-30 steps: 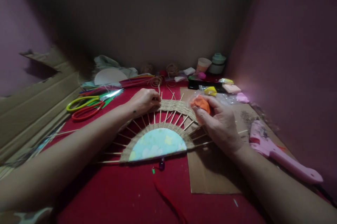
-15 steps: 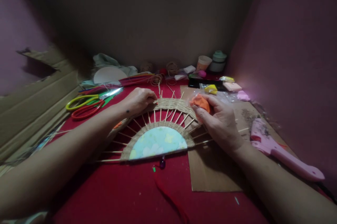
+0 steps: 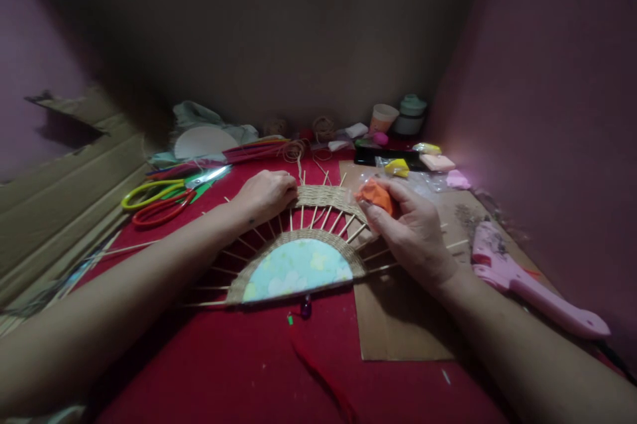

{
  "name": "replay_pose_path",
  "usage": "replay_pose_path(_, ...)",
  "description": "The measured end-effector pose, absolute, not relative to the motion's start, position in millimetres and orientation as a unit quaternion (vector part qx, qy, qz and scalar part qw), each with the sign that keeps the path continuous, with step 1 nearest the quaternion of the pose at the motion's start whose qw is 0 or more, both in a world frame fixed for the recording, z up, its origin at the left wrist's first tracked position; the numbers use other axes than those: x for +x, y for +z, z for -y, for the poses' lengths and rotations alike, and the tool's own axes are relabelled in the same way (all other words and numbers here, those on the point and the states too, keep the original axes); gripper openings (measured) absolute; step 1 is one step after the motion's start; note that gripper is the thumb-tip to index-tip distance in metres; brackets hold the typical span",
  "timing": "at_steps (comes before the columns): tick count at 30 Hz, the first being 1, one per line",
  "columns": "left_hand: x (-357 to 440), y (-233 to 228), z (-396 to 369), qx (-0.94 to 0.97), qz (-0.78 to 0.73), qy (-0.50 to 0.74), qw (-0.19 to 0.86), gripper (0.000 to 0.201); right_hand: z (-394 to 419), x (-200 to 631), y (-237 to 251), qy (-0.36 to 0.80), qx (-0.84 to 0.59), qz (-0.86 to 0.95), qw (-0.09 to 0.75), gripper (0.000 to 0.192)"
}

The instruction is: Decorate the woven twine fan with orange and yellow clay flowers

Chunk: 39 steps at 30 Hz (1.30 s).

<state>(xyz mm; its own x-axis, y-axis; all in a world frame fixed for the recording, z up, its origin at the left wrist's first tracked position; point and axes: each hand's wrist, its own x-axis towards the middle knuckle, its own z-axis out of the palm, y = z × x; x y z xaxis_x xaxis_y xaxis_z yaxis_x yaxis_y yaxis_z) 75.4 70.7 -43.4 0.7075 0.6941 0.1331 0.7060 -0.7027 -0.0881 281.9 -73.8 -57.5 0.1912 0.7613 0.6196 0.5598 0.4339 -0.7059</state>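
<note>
A half-round woven fan [image 3: 326,196] with thin sticks lies on the red cloth, its inner half-disc [image 3: 298,268] covered in pale blue flowered fabric. My left hand [image 3: 269,195] is closed with its fingertips pressed to the upper left of the outer woven band; what lies under them is hidden. My right hand [image 3: 413,228] grips a lump of orange modelling clay [image 3: 375,196], partly in clear plastic, at the band's right side. A purple bead [image 3: 305,306] shows below the fan's straight edge, near a red ribbon [image 3: 313,364].
Scissors [image 3: 159,197] with yellow and red handles lie at left, beside cardboard [image 3: 64,165]. A pink glue gun [image 3: 537,294] rests at right on and beyond a brown board [image 3: 403,338]. Twine [image 3: 323,127], clay packets [image 3: 397,168], a cup [image 3: 383,117] and a jar [image 3: 411,115] line the back.
My left hand has lowered and turned slightly, its fingers now pressing onto the band where a small orange bit showed at the fingertips. My right hand stays nearly still with the clay.
</note>
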Motion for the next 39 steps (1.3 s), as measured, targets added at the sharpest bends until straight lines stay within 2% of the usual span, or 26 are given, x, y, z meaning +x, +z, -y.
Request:
replay_pose_path(7, 82.8, -35.8, -70.9, -0.941, 0.328, -0.005, 0.08, 0.019, 73.9, 282.0, -56.9, 0.099, -0.524, 0.627, 0.568, 0.02)
replay_pose_path(12, 77.6, -30.2, -74.7, -0.937, 0.344, -0.006, 0.055, 0.016, 73.7, 281.5, -55.9, 0.098, -0.522, 0.63, 0.566, 0.019)
replay_pose_path(18, 71.5, -22.9, -71.5, -0.92, 0.383, -0.083, 0.014, 0.011, 72.0, 282.7, -57.7, 0.119, -0.521, 0.65, 0.541, 0.018)
replay_pose_path(21, 72.9, -9.2, -46.6, -0.912, 0.376, -0.154, -0.059, 0.016, 71.4, 281.7, -59.5, 0.125, -0.507, 0.677, 0.519, 0.021)
replay_pose_path(23, 75.0, -0.4, -24.4, -0.868, 0.348, -0.243, -0.256, 0.016, 71.9, 279.6, -59.7, 0.135, -0.495, 0.695, 0.504, 0.023)
replay_pose_path(24, 76.1, 2.9, -13.6, -0.845, 0.334, -0.273, -0.316, 0.015, 72.4, 278.2, -59.5, 0.142, -0.489, 0.704, 0.495, 0.024)
replay_pose_path(26, 78.4, 6.4, 4.4, -0.822, 0.324, -0.299, -0.361, 0.011, 74.0, 275.2, -58.5, 0.154, -0.477, 0.719, 0.481, 0.027)
replay_pose_path(35, 83.2, -8.3, 25.1, -0.855, 0.337, -0.291, -0.266, 0.009, 80.7, 266.7, -58.4, 0.171, -0.433, 0.748, 0.472, 0.027)
replay_pose_path(39, 85.1, -11.8, 25.3, -0.836, 0.347, -0.288, -0.314, 0.01, 80.7, 266.5, -58.1, 0.171, -0.429, 0.756, 0.464, 0.026)
